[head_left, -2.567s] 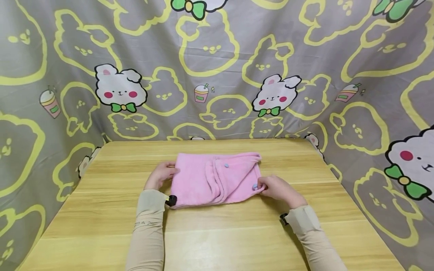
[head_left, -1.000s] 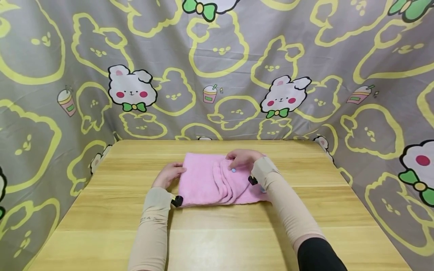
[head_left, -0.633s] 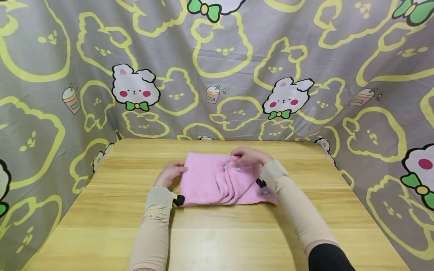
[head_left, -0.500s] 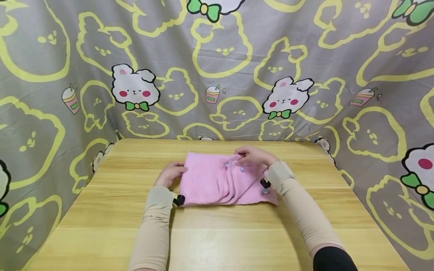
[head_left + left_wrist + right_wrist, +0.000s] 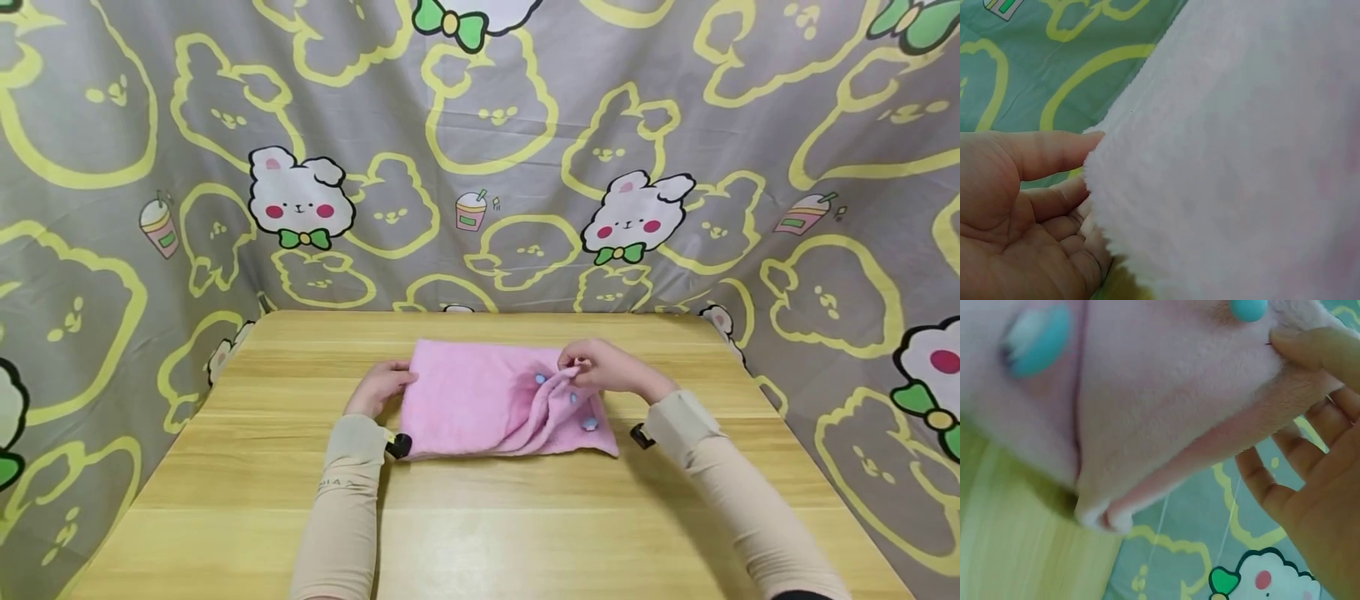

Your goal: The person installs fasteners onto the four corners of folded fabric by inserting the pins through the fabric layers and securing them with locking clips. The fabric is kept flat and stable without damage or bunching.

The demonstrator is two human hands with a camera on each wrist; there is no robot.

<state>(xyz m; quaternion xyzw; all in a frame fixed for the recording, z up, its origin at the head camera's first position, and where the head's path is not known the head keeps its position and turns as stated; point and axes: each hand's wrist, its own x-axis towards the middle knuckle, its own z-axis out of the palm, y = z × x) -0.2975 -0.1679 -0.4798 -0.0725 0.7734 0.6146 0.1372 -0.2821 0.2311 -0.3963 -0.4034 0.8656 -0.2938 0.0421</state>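
A pink plush cloth (image 5: 465, 392) with light blue buttons lies folded flat on the table, its right part bunched into raised folds. My left hand (image 5: 378, 387) holds the cloth's left edge; in the left wrist view the thumb (image 5: 1063, 150) is against the edge and the fingers are partly hidden beneath it. At the far right my right hand (image 5: 607, 367) pinches a lifted fold. From the right wrist view, the thumb (image 5: 1316, 350) presses the plush near a blue button (image 5: 1248, 307), with fingers behind the layer. Another button (image 5: 590, 424) sits near the cloth's right corner.
The wooden table (image 5: 480, 525) stretches around the cloth on all sides. A grey curtain (image 5: 510, 200) with cartoon rabbits and yellow outlines hangs behind the table and along both sides. Each wrist wears a small black camera piece (image 5: 642, 435).
My right hand has moved right along the cloth, drawing the top layer's folds with it. A button further left on the lower layer has come into sight. The left hand stays at the left edge.
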